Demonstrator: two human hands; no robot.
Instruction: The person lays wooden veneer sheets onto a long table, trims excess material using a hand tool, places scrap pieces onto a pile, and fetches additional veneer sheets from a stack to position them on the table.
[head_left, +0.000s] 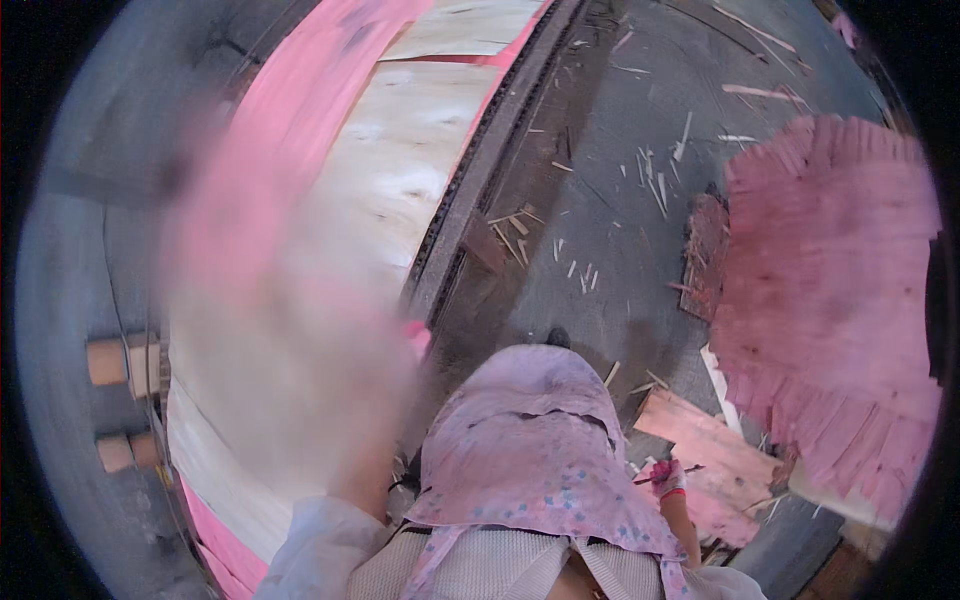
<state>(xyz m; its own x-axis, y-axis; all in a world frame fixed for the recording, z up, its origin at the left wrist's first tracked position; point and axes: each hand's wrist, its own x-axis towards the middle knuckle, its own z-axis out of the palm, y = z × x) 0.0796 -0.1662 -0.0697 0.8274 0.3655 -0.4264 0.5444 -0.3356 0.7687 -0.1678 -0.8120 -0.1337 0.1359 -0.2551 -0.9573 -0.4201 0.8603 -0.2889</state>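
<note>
My left arm rises from a pale sleeve at the lower left, and my left hand (300, 340) is lost in a wide motion blur over the stack of veneer sheets (400, 170). What it holds cannot be made out. The top sheets are pale wood with pink-coated edges. My right hand (667, 478), in a pink glove, hangs low at my right side with its fingers closed on a thin dark stick-like tool (660, 474). A lilac flowered cloth (530, 450) covers my front between the two arms.
A dark metal rail (480, 170) runs along the stack's right edge. A ragged pile of pink veneer (830, 290) lies at the right, with pink boards (710, 440) below it. Wood splinters litter the grey floor (620, 200). Wooden blocks (120, 362) sit at the left.
</note>
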